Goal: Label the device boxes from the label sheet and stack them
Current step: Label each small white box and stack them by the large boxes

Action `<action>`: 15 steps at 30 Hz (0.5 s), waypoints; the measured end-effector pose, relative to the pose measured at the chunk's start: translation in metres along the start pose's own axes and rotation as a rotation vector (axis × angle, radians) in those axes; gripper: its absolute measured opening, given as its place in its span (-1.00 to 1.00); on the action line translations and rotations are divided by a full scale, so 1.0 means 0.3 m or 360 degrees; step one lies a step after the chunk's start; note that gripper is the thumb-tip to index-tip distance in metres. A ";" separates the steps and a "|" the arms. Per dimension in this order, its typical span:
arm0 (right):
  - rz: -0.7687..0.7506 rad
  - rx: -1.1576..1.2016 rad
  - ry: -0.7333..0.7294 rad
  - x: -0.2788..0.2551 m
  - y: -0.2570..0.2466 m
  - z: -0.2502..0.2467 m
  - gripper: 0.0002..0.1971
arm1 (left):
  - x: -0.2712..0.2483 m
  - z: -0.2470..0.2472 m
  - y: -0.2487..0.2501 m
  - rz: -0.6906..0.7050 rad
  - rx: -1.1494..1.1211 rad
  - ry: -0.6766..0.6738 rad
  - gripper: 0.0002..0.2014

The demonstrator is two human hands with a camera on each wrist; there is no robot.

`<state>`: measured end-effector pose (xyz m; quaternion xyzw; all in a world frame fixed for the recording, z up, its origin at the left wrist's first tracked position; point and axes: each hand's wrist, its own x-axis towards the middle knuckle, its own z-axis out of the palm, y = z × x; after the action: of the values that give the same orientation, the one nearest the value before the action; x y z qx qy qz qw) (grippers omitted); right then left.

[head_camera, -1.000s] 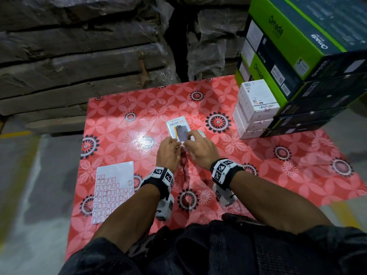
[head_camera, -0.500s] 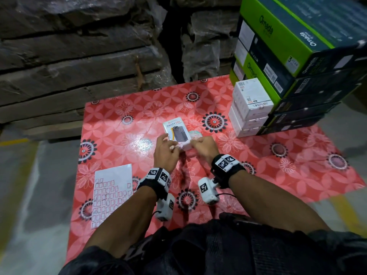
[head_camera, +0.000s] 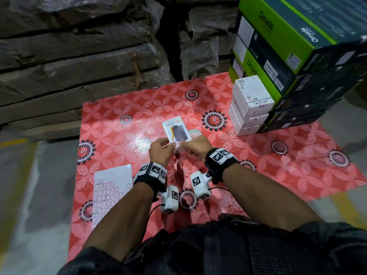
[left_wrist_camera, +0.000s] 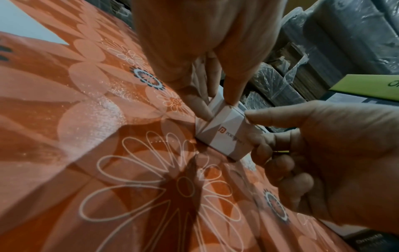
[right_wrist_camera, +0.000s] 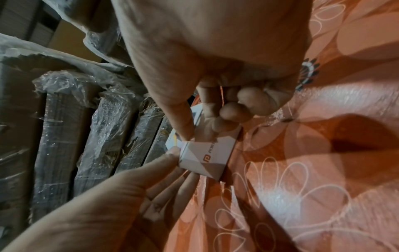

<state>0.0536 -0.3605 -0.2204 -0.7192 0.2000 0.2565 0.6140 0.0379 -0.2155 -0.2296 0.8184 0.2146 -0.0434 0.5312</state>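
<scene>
A white device box printed "HALLEY 20K" lies flat on the red flowered table cover, near the middle. My left hand pinches its near left corner between thumb and fingers. My right hand holds the near right corner, thumb on the top edge and the other fingers curled against the side. The box's near end face carries a red logo. The white label sheet, with several empty label outlines, lies at the near left of the table.
Three white device boxes stand stacked at the far right, against a tall pile of green and dark Omada cartons. A small pale item lies just behind my right hand. Plastic-wrapped cardboard bundles line the far side.
My right hand has slid off the box's top to its near right corner, and the wrist has rolled. The left hand stays at the near left corner. The head view has drifted slightly.
</scene>
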 end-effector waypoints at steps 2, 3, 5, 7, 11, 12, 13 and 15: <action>-0.0007 -0.0106 0.0076 0.012 0.002 0.004 -0.81 | -0.001 0.002 -0.001 0.0014 -0.0025 0.0005 -0.58; -0.0016 -0.0138 0.0103 0.020 0.003 0.006 -0.81 | 0.000 0.003 -0.003 0.0012 -0.0041 0.0004 -0.58; -0.0010 -0.0174 0.0117 0.030 0.003 0.007 -0.80 | -0.001 0.004 0.000 -0.0004 -0.0068 0.0004 -0.60; -0.0001 -0.0209 0.0088 0.036 0.005 0.001 -0.78 | -0.002 0.005 0.001 -0.0001 -0.0095 0.0007 -0.63; 0.0016 -0.0055 -0.0016 0.013 0.005 -0.015 -0.73 | -0.005 0.003 0.002 0.0022 -0.0075 0.0001 -0.67; 0.0009 -0.0053 -0.0021 0.008 0.005 -0.014 -0.73 | -0.006 0.002 0.003 0.0024 -0.0076 -0.0001 -0.67; -0.0008 -0.0088 0.0003 0.015 0.008 -0.011 -0.75 | -0.008 0.002 0.005 0.0020 -0.0080 -0.0001 -0.67; -0.0066 -0.0214 0.0085 0.025 0.008 -0.001 -0.76 | -0.011 0.002 0.008 0.0009 -0.0094 0.0000 -0.67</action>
<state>0.0580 -0.3610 -0.2268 -0.7694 0.1837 0.2373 0.5639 0.0360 -0.2180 -0.2268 0.8029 0.2134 -0.0355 0.5554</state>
